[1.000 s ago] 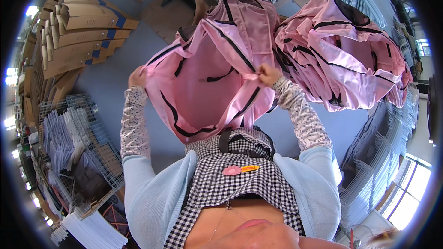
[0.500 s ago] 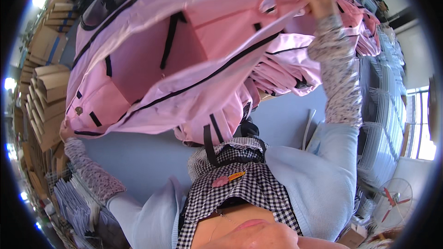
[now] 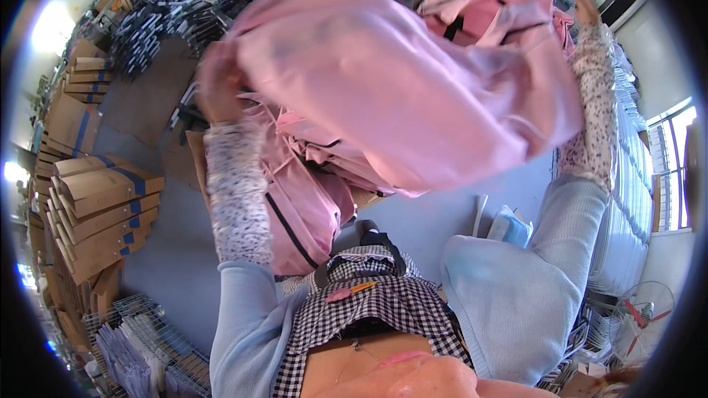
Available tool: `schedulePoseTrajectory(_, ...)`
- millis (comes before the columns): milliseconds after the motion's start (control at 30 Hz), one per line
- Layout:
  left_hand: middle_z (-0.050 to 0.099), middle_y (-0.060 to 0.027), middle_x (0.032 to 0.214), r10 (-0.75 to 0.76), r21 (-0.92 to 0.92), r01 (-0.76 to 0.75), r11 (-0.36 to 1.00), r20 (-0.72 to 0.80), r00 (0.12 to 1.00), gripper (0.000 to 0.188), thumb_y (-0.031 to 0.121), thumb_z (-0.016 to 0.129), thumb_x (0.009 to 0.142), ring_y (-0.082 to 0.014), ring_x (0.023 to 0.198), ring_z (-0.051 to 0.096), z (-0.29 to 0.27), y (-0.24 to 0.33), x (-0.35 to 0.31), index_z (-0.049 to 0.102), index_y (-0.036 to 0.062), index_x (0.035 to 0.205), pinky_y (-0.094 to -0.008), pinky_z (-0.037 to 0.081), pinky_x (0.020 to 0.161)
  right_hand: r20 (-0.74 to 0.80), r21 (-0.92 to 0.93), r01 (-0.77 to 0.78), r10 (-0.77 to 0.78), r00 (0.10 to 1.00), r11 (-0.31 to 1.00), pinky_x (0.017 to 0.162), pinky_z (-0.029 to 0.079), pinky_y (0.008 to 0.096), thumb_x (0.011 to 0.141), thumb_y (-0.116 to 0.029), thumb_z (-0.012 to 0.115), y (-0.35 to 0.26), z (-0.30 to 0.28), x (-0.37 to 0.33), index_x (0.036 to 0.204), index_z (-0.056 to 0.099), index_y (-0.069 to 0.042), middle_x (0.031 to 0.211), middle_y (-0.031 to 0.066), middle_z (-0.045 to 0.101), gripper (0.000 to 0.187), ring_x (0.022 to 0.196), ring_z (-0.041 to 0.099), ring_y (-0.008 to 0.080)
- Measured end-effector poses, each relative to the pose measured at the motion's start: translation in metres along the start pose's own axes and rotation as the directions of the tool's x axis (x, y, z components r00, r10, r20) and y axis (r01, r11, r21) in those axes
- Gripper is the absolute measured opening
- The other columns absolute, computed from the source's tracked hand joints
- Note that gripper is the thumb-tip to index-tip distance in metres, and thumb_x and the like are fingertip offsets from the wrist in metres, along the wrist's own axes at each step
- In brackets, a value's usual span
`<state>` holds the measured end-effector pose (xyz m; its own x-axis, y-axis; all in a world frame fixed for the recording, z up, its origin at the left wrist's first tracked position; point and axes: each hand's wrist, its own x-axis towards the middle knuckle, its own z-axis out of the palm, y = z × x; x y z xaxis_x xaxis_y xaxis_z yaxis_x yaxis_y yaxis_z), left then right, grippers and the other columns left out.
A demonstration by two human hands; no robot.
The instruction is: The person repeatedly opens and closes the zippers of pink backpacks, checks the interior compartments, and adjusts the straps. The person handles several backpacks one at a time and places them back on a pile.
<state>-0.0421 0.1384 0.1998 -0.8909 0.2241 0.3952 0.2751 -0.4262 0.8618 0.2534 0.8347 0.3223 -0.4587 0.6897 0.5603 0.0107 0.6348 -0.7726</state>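
We've got the large soft pink fabric bag [image 3: 413,96] up in the air, spanning left to right ahead of the torso, smooth panel facing us, bulging and creased toward the right, motion-blurred. Left hand [image 3: 221,88] is at the bag's left end, too blurred; can't tell if fingers are closed on cloth. Right hand [image 3: 586,6] sits at the far right, fingers up beside the bag's edge; can't tell its grip either. Under the bag: more pink fabric bags with black trim [image 3: 299,214], above a grey-blue floor [image 3: 177,258]. Room: flattened brown cardboard boxes with blue bands [image 3: 110,195] left, tangled black-and-white rods [image 3: 151,33] far left, red-bladed wire-cage fan [image 3: 641,317] near right, bright barred window [image 3: 671,166] right.
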Motion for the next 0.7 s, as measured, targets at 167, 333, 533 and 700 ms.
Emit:
schedulePoseTrajectory(167,0.061,-0.0185,0.13,-0.176,0.611,-0.035,0.791,0.282,0.943,0.065,0.025,0.071,0.088,-0.0265,0.116,0.062,0.064,-0.122,-0.115,0.045,0.0024,0.143,-0.034,0.047,0.1,0.441,-0.031,0.025,-0.009,0.898,0.999,0.112,0.036,0.0414,0.095,-0.033,0.064,0.176,0.017,-0.12,0.145,0.038,0.003,0.145,0.02,0.047,0.067,0.133,0.046,0.0339)
schedulePoseTrajectory(333,0.054,-0.0224,0.135,0.093,0.812,-0.241,0.532,0.227,0.969,0.088,0.032,0.081,0.079,-0.0356,0.123,0.053,0.055,-0.152,-0.166,0.035,-0.003,0.145,-0.0408,0.043,0.102,0.265,-0.747,0.024,0.265,0.927,0.665,0.099,0.048,0.05,0.076,-0.061,0.071,0.098,0.125,-0.258,0.146,0.038,-0.006,0.149,0.0223,0.037,0.094,0.129,0.046,0.0439)
schedulePoseTrajectory(533,0.065,-0.0103,0.098,0.182,0.813,-0.12,0.57,0.017,0.983,0.024,0.002,0.067,0.088,-0.0167,0.082,0.064,0.08,-0.146,-0.143,0.06,0.0001,0.11,-0.0279,0.05,0.076,0.247,-0.683,-0.003,0.235,0.94,0.73,0.089,0.054,0.0483,0.088,-0.035,0.058,0.178,0.179,-0.253,0.113,0.064,-0.011,0.113,0.0211,0.066,0.035,0.096,0.065,0.0426)
schedulePoseTrajectory(700,0.064,-0.0112,0.106,0.377,0.667,-0.177,0.724,-0.167,0.911,0.023,0.002,0.064,0.09,-0.0191,0.096,0.063,0.111,-0.111,-0.092,0.059,-0.0014,0.112,-0.0291,0.05,0.085,0.232,-0.62,0.312,-0.213,0.949,0.72,0.097,0.048,0.0513,0.083,-0.028,0.066,0.182,0.186,-0.199,0.125,0.059,-0.009,0.124,0.0239,0.058,0.047,0.115,0.056,0.0428)
